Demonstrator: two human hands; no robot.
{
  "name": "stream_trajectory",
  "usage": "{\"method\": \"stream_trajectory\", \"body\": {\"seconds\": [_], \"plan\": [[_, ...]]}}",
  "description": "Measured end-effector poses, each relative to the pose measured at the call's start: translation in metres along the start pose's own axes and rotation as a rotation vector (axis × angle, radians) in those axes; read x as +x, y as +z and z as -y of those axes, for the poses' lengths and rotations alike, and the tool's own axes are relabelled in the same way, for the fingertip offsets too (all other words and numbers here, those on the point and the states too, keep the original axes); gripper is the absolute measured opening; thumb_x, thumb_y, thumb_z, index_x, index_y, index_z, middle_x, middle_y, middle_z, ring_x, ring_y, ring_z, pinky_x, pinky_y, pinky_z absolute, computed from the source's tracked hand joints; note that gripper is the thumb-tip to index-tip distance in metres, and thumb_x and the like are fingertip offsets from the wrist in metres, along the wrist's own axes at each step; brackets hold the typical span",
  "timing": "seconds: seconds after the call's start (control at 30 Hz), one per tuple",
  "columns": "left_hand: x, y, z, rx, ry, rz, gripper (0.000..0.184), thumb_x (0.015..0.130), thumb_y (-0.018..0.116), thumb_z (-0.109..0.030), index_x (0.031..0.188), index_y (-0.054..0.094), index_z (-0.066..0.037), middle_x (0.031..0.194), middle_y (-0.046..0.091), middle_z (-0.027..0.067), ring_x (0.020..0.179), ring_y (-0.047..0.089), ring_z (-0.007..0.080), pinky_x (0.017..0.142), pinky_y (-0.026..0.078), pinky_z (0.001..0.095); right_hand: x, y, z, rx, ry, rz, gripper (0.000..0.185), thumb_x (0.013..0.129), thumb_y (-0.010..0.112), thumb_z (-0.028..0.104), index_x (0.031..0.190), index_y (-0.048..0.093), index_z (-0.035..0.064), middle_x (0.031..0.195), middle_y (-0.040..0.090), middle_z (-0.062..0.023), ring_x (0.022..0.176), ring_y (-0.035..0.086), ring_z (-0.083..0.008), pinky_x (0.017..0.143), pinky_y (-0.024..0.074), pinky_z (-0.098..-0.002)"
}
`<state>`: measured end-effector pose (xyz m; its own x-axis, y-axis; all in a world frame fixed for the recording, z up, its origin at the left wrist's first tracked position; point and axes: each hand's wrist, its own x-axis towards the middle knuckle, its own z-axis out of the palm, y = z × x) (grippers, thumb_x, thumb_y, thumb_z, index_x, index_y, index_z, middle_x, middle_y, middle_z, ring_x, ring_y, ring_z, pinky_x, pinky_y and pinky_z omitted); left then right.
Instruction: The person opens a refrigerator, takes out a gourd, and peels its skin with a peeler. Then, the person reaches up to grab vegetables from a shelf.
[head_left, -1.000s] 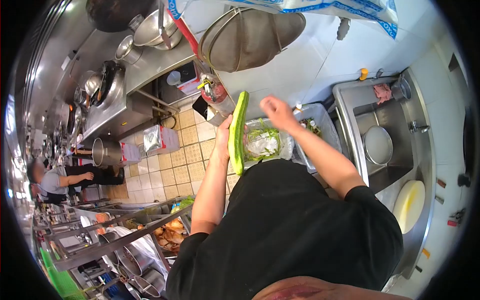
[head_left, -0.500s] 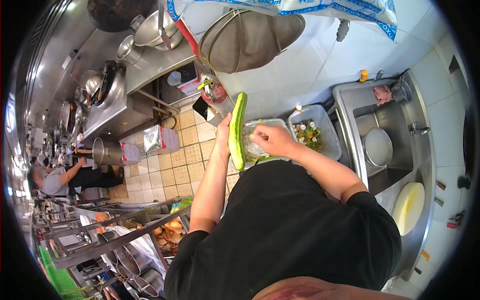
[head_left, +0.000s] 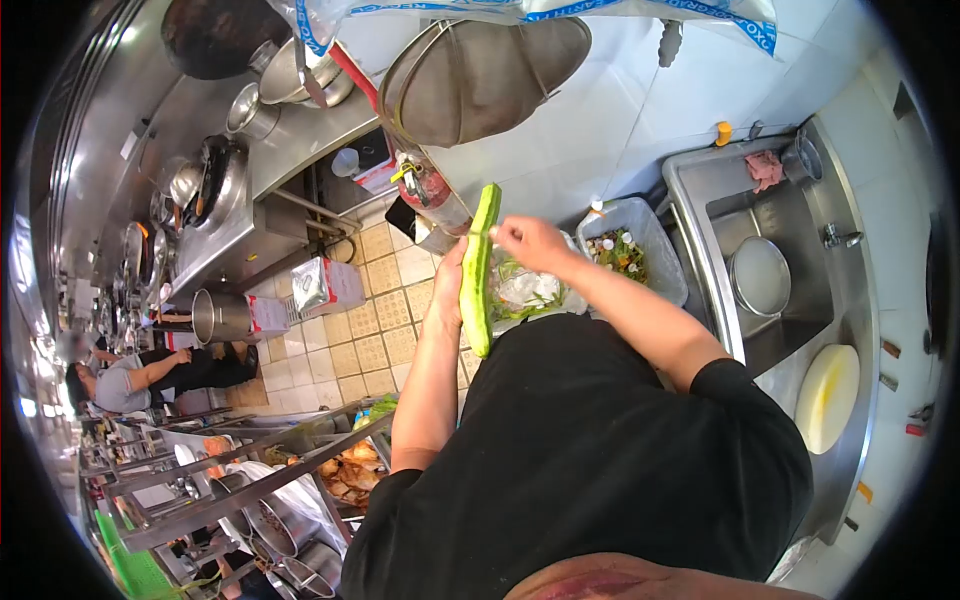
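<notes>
My left hand (head_left: 450, 279) is wrapped round a long green gourd (head_left: 477, 285), held lengthwise in front of my waist. The gourd's skin is light green with darker streaks, mostly near its far end. Close to the upper part of the gourd, my right hand (head_left: 537, 245) is closed, fingers curled. Whatever it grips is too small or hidden to make out. Below the hands stands a bin (head_left: 505, 312) holding green peelings and clear plastic.
A second bin (head_left: 662, 262) of food scraps stands beside a steel sink (head_left: 690, 180) holding a round pan (head_left: 760, 276). A round white board (head_left: 828, 398) leans there. A fire extinguisher (head_left: 437, 195) is ahead, a metal rack (head_left: 240, 480) at left. Another person (head_left: 135, 382) stands far left.
My right hand has moved up along the gourd toward its far end. The view has shifted slightly. The gourd stays in my left hand, a little more upright.
</notes>
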<state>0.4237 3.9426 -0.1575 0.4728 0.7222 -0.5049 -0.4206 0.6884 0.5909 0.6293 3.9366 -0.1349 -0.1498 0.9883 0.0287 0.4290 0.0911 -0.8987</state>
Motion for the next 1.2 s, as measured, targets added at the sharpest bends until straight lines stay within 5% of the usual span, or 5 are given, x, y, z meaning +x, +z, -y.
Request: {"method": "stream_trajectory", "body": {"seconds": [0.4, 0.73, 0.77, 0.9, 1.2], "plan": [[-0.047, 0.007, -0.005, 0.050, 0.073, 0.146, 0.043, 0.107, 0.043, -0.046, 0.125, 0.061, -0.012, 0.081, 0.066, 0.0097, 0.053, 0.059, 0.0223, 0.044, 0.049, 0.0341, 0.054, -0.027, -0.107, -0.126, 0.263, -0.442, 0.048, 0.099, 0.062, 0.043, 0.077, 0.060, 0.0004, 0.067, 0.061, -0.0144, 0.060, 0.054, -0.0260, 0.061, 0.0437, -0.0431], [-0.034, 0.020, -0.009, 0.039, 0.077, -0.214, 0.041, 0.106, 0.046, -0.049, 0.118, 0.063, -0.014, 0.086, 0.065, 0.0062, 0.060, 0.061, 0.0180, 0.050, 0.051, 0.0334, -0.040, -0.003, 0.048, -0.157, -0.241, 0.394, 0.046, 0.102, 0.059, 0.042, 0.145, 0.058, 0.0249, 0.101, 0.074, -0.0147, 0.087, 0.071, -0.0282, 0.078, 0.0551, -0.0384], [-0.031, 0.000, -0.007, 0.155, 0.086, -0.071, 0.052, 0.104, 0.048, -0.054, 0.138, 0.057, -0.015, 0.105, 0.067, 0.0023, 0.083, 0.064, 0.0181, 0.061, 0.054, 0.0348, -0.040, -0.003, 0.047, -0.160, -0.243, 0.390, 0.046, 0.102, 0.059, 0.042, 0.145, 0.058, 0.0249, 0.101, 0.074, -0.0147, 0.087, 0.071, -0.0282, 0.078, 0.0551, -0.0384], [-0.034, 0.003, -0.007, 0.161, 0.056, -0.155, 0.048, 0.102, 0.051, -0.056, 0.115, 0.063, -0.012, 0.086, 0.066, 0.0058, 0.060, 0.060, 0.0178, 0.051, 0.051, 0.0333, -0.043, -0.006, 0.022, -0.148, -0.217, 0.218, 0.045, 0.100, 0.059, 0.045, 0.141, 0.060, 0.0253, 0.106, 0.074, -0.0154, 0.091, 0.072, -0.0331, 0.078, 0.0557, -0.0432], [-0.029, -0.009, -0.015, 0.170, 0.037, -0.140, 0.048, 0.104, 0.048, -0.053, 0.120, 0.062, -0.011, 0.086, 0.065, 0.0068, 0.060, 0.060, 0.0182, 0.054, 0.052, 0.0341, -0.045, -0.014, 0.031, -0.161, -0.165, 0.246, 0.047, 0.099, 0.059, 0.045, 0.140, 0.059, 0.0208, 0.110, 0.073, -0.0162, 0.088, 0.073, -0.0331, 0.075, 0.0558, -0.0462]]}}
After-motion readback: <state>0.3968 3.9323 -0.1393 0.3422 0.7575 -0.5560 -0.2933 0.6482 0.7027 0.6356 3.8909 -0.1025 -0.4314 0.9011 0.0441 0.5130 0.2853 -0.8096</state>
